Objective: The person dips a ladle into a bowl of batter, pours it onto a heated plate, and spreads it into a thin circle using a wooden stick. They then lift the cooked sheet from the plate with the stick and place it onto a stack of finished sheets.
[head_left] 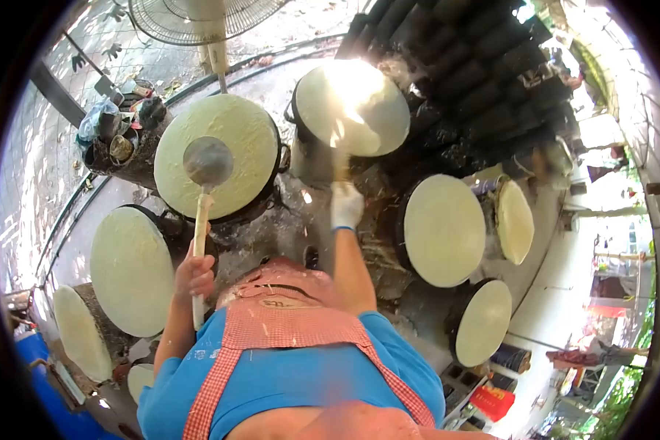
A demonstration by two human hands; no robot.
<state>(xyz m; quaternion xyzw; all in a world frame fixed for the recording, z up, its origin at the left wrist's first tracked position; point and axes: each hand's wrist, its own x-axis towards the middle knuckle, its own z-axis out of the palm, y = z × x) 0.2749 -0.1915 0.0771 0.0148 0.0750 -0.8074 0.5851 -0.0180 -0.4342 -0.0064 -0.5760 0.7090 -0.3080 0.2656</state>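
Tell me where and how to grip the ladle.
Probably best by its long, straight handle, fingers wrapped around it from the person's side: it points back toward the body, while the round metal head is over the pale batter.

- Left hand (194, 273): bare, fingers curled into a closed grip; the forearm (174, 328) slopes back below it.
- Right hand (347, 205): white-gloved, closed, farther forward than the left; the forearm (353, 273) runs back behind it, bare below the wrist.

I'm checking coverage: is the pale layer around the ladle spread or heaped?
Spread: the pale layer extends around the ladle, nearly to the edge of the dark pan.
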